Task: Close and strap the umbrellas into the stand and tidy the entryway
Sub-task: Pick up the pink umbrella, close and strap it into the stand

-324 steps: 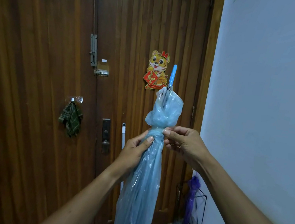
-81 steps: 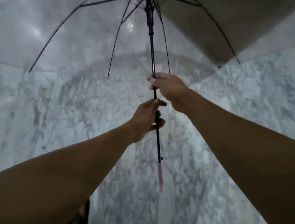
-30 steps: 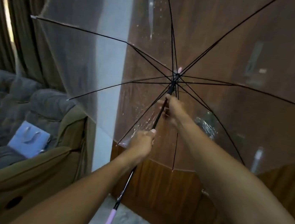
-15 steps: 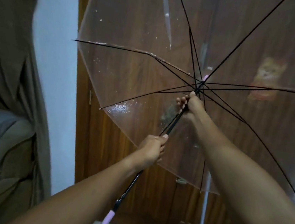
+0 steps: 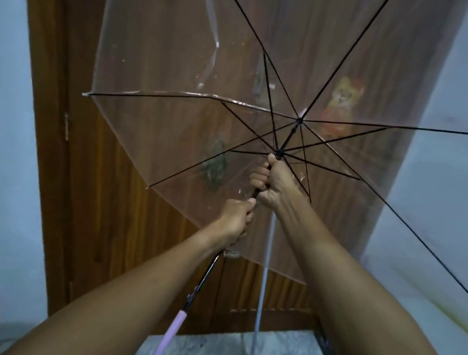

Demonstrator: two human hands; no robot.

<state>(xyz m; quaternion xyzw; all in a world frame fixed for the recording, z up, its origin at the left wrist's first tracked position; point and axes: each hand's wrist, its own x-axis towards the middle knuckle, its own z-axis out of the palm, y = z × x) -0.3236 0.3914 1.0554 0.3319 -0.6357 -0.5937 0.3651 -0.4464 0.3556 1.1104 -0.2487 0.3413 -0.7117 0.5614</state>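
In the head view, the clear umbrella [image 5: 174, 128] was fully open and held out at chest height in front of the wooden door [image 5: 119, 237], its canopy tilted toward the door. The left hand [image 5: 235, 217] was wrapped around the black shaft [image 5: 204, 277], above the pink handle [image 5: 172, 335]. The right hand [image 5: 272, 182] was closed on the shaft just below the runner [image 5: 279, 153], touching it.

It would probably handle light but awkward. The thin black ribs [image 5: 399, 215] looked easy to bend, and the film looked soft and possibly wet, though blur made the droplets uncertain. The shaft and runner were the places to hold it, never the ribs.

Its canopy was transparent with a faint pink edge, and a tiger sticker [image 5: 343, 102] showed through it.
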